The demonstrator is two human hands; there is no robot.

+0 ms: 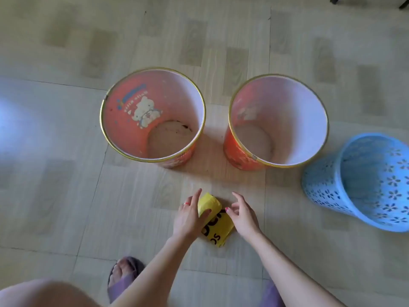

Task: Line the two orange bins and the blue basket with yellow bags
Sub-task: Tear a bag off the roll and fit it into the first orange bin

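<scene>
Two orange bins stand side by side on the floor: the left orange bin (124,129) has a bear picture inside, the right orange bin (236,151) has a pale inner wall. Both show bare bottoms. A blue perforated basket (345,191) stands at the right, tilted in view. A yellow roll of bags (210,204) with black print lies on the floor in front of the bins. My left hand (190,216) grips the roll, thumb over it. My right hand (243,216) hovers at the roll's loose end, fingers apart, fingertips touching the yellow sheet.
Pale wood-pattern floor tiles (66,196) spread all around. My left foot in a purple slipper (124,275) is near the bottom edge, my knee at the lower left. Dark furniture legs (402,3) show at the top right corner.
</scene>
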